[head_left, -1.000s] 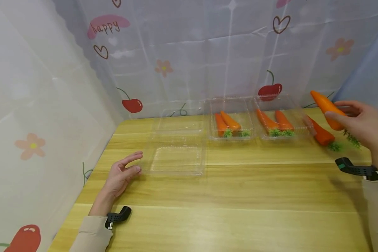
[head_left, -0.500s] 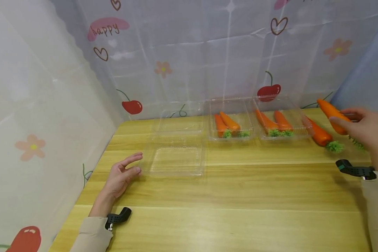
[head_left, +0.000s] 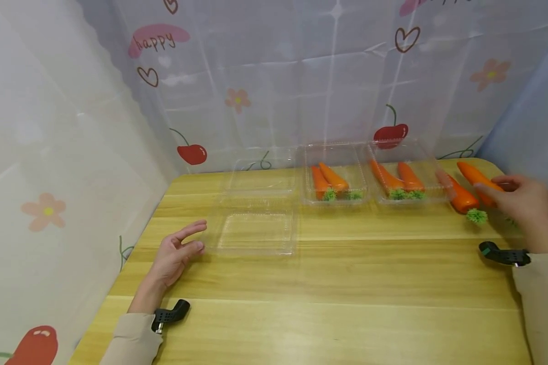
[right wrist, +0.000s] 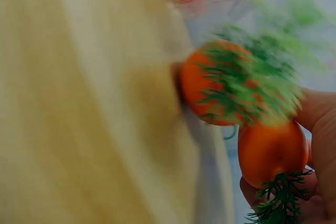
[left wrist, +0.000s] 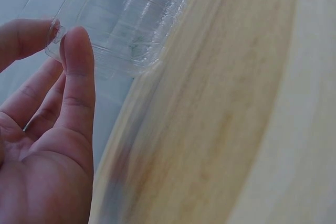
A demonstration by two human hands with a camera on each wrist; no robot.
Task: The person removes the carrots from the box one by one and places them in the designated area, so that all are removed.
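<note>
My left hand [head_left: 175, 258] is at the left edge of an unfolded clear plastic clamshell container [head_left: 255, 252]. In the left wrist view, its thumb and index finger pinch the container's rim [left wrist: 63, 32]. At the right, my right hand [head_left: 525, 200] grips an orange carrot [head_left: 472, 175] with green leaves, low at the table's back right. Beside it lies another carrot [head_left: 463, 200], its leaf tuft toward me. The right wrist view shows the held carrot's round end [right wrist: 273, 153] against my fingers, and the neighbouring carrot [right wrist: 197, 85] close by.
Two more clear containers stand along the back, a middle one [head_left: 335, 202] and a right one [head_left: 408, 199], each with two carrots inside. A patterned curtain [head_left: 274, 76] hangs behind the wooden table [head_left: 301, 294].
My right hand has lowered the carrot from the air to beside the carrot on the table, which has shifted slightly left. My left hand has stayed in place.
</note>
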